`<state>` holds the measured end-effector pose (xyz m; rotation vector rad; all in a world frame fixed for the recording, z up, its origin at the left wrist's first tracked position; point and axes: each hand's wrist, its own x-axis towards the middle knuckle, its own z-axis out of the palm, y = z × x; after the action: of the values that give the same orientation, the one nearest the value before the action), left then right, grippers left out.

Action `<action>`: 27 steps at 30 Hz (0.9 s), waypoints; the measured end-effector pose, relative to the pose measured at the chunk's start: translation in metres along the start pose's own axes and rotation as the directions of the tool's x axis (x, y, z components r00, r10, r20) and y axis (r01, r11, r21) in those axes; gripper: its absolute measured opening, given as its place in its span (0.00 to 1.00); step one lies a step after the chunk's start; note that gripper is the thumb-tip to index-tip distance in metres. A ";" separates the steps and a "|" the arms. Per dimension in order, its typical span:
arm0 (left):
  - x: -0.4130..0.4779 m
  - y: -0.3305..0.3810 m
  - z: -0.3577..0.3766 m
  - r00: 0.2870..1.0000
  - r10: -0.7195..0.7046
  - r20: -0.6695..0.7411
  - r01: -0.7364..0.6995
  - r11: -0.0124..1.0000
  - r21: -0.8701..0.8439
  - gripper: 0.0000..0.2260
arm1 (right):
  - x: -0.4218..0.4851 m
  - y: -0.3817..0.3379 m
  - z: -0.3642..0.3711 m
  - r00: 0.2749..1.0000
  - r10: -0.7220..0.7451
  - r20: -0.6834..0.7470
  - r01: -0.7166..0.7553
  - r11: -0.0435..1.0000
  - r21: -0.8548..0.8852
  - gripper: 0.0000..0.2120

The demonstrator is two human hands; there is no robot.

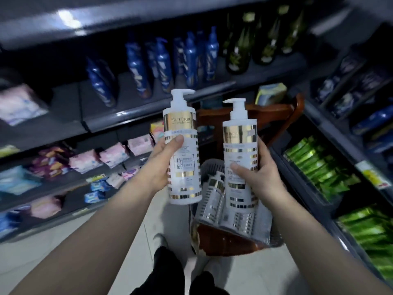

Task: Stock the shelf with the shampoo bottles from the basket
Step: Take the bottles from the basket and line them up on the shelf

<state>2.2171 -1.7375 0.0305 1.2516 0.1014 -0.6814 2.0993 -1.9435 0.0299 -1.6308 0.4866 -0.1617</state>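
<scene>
My left hand grips a white pump shampoo bottle with gold bands, held upright in front of the shelf. My right hand grips a second, matching shampoo bottle, also upright, just to the right of the first. Both bottles hover above the grey basket, which sits on a brown stool and holds several more white-and-gold bottles lying down. The grey shelf at mid height has bare room on its left part.
Blue pump bottles and dark green bottles stand on the same shelf further back. Pink and blue packets fill the lower shelves on the left. Green packs line the racks on the right. A wooden chair stands behind the basket.
</scene>
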 end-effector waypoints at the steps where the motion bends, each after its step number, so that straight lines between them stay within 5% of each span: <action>1: -0.006 0.012 -0.005 0.999 0.035 0.001 -0.035 0.999 -0.012 0.30 | 0.002 -0.013 0.008 0.999 -0.022 0.029 0.022 1.000 0.007 0.39; 10: -0.047 0.117 -0.081 0.960 0.277 -0.050 -0.275 0.961 0.041 0.28 | 0.020 -0.116 0.097 0.963 -0.117 0.244 0.076 0.982 0.174 0.31; 15: -0.069 0.171 -0.132 0.919 0.389 -0.067 -0.380 0.918 0.115 0.41 | 0.033 -0.164 0.163 0.951 -0.179 0.251 0.150 0.980 0.131 0.30; 19: -0.081 0.207 -0.171 0.884 0.450 -0.124 -0.431 0.889 0.156 0.19 | 0.039 -0.204 0.214 0.931 -0.242 0.273 0.227 0.970 0.087 0.40; 27: -0.095 0.278 -0.247 0.790 0.605 -0.103 -0.556 0.776 0.297 0.24 | 0.055 -0.272 0.304 0.840 -0.438 0.320 0.410 0.899 0.153 0.18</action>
<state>2.3585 -1.4358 0.2204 1.4947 -0.2221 -0.0208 2.3243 -1.6748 0.2463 -1.6259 -0.1609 -0.2142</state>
